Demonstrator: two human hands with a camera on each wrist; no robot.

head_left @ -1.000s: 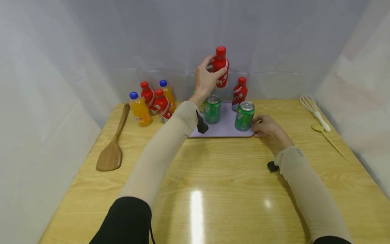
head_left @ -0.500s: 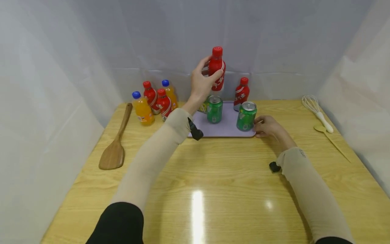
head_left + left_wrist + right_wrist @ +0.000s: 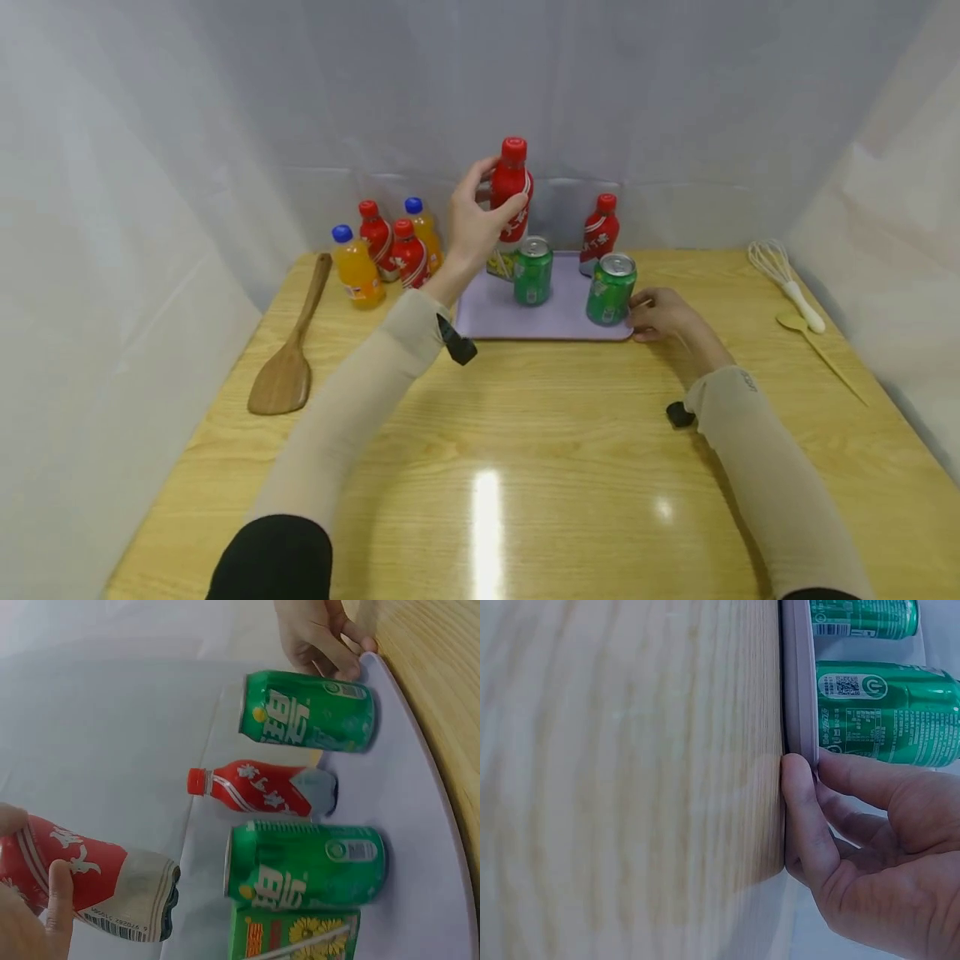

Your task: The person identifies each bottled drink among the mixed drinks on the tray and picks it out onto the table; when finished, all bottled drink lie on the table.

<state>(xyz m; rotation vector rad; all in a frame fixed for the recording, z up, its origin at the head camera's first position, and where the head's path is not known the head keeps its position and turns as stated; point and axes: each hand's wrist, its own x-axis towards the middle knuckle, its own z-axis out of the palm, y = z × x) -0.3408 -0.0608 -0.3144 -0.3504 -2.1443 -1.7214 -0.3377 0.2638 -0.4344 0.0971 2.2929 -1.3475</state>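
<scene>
My left hand [image 3: 477, 225] grips a red-capped drink bottle [image 3: 510, 187] upright in the air, above the back left of the lilac tray [image 3: 495, 321]. In the left wrist view the base of this bottle [image 3: 139, 892] hangs apart from the things on the tray. On the tray stand a green can [image 3: 532, 275], another green can [image 3: 611, 292], a second red bottle [image 3: 598, 237] and a green carton with yellow flowers [image 3: 300, 934]. My right hand [image 3: 663, 315] pinches the tray's front right corner, thumb and finger at the rim [image 3: 802, 697].
Left of the tray stand two orange juice bottles [image 3: 357, 271] and two red bottles [image 3: 411, 258]. A wooden spatula [image 3: 281, 379] lies at the left. At the right edge lie a whisk [image 3: 787, 283] and a yellow spoon [image 3: 817, 346]. White sheeting surrounds the table.
My left hand has carried the red bottle leftward and somewhat lower, uncovering more of the tray and the carton. The right hand stays at the tray corner.
</scene>
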